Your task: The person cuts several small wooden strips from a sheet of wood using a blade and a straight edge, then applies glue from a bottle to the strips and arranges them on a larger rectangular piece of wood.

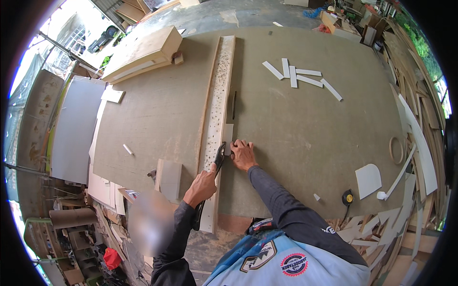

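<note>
A long narrow board [219,86] with a pale, dark-speckled face and wooden edges runs up the middle of the worktable. My left hand [201,188] is closed around a long black tool [220,156]; its upper end lies over the board's right edge, and its lower part shows below my wrist. Its exact kind is unclear. Just right of that end, my right hand [244,154] has its fingers closed at a short pale strip [229,135], which lies along the board's edge. Beyond it lies a thin black curved piece [234,105].
Several white strips [293,77] lie at the far right of the worktable [305,124]. A wooden box [143,55] stands far left. A tape measure [348,198], a white panel [368,181] and a ring [396,150] are on the right. Scrap wood lines the right side.
</note>
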{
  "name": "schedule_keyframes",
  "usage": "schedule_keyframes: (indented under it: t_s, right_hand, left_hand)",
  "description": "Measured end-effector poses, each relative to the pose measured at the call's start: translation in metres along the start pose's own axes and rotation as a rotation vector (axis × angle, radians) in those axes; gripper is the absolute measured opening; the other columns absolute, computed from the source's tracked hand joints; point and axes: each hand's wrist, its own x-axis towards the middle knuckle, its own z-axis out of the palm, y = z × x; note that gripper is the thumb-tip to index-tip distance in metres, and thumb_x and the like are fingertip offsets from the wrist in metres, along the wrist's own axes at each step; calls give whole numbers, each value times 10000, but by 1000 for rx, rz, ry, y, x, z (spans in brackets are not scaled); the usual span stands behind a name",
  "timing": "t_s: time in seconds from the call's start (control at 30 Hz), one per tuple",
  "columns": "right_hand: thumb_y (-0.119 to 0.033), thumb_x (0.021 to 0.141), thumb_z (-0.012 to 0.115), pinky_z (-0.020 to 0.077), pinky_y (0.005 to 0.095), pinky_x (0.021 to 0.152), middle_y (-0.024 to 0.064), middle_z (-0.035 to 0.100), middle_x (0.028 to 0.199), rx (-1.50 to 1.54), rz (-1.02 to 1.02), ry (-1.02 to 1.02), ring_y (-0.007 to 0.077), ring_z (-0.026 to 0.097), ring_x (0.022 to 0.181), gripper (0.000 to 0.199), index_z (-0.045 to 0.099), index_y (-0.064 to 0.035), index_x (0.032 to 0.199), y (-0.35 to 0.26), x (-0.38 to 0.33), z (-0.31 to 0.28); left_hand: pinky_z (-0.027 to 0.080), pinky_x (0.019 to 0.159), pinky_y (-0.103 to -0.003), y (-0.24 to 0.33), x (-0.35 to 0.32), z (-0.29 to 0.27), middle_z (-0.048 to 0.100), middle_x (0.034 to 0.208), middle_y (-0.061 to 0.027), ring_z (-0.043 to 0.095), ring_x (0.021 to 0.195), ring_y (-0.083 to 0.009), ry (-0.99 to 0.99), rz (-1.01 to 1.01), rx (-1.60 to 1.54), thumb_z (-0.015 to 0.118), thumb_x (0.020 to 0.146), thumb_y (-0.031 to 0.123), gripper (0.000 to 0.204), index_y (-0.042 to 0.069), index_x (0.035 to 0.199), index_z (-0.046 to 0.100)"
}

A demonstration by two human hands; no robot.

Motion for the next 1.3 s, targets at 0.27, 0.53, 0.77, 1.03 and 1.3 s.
schedule_keyframes:
  t_s: [0.27, 0.53, 0.77, 1.03, 1.3]
  right_hand:
    - [-204, 890, 654, 468, 476, 956, 150, 610, 1101, 91, 262, 284, 329, 562, 1128, 286, 663, -33, 1120, 86, 64, -34]
    - [-252, 941, 662, 467, 459, 1043, 193, 573, 1260, -303, 469, 518, 362, 560, 1211, 477, 561, 51, 1295, 290, 167, -106]
    - [-319, 891, 729, 520, 464, 961, 187, 610, 1167, -294, 480, 423, 362, 608, 1145, 452, 625, 25, 1166, 286, 194, -124]
    - [-289, 874, 733, 511, 469, 818, 193, 612, 1036, -156, 430, 447, 335, 630, 983, 448, 636, 28, 1176, 217, 76, -92]
    - [-248, 946, 591, 579, 469, 801, 262, 639, 1055, 219, 111, -144, 410, 689, 907, 560, 512, 105, 1374, 45, -70, -38]
  left_hand:
    - [540, 741, -558, -5, 3, 15, 648, 816, -366, 674, 800, -524, 59, 17, 35, 524, 752, -42, 693, -170, 1420, 396]
    - [522, 689, -554, -4, 3, 9, 611, 757, -348, 648, 735, -504, 55, 75, -28, 512, 794, -5, 691, -174, 1446, 359]
    - [503, 663, -550, 8, -12, 11, 611, 741, -333, 641, 692, -480, 6, -29, 15, 478, 820, -1, 697, -188, 1472, 315]
    - [500, 680, -559, 2, -5, 13, 604, 702, -319, 635, 672, -479, 14, -59, -33, 529, 760, -44, 749, -144, 1483, 360]
    - [509, 763, -550, 10, 2, 1, 631, 802, -343, 650, 803, -494, -24, -91, -13, 522, 760, -43, 743, -147, 1476, 355]
